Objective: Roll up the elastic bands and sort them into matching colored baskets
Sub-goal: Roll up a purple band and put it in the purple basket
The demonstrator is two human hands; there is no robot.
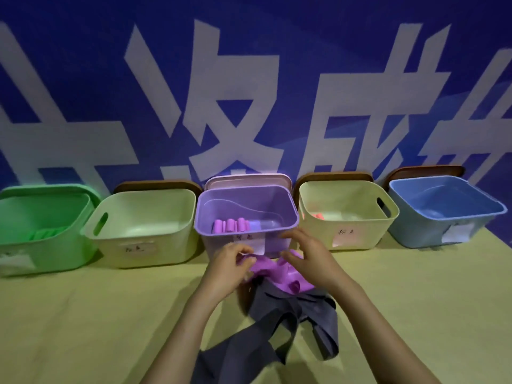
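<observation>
The left hand [230, 268] is pinching the purple band [273, 276] at its 9 o'clock edge while the right hand [307, 257], fingers loosely spread, is hovering at 3 o'clock (perhaps touching it), the purple basket [210, 241] sitting at 12 o'clock.

Five baskets: one green basket [55, 245], two pale yellow baskets [144, 245] [357, 231], one purple basket [221, 242], one blue basket [415, 231]. Three brown lids [158, 185] [332, 176] [426, 170], one pink lid [249, 181]. At least three purple rolls [230, 225]. Two loose bands: one purple band [277, 275], one dark grey band [291, 309].
</observation>
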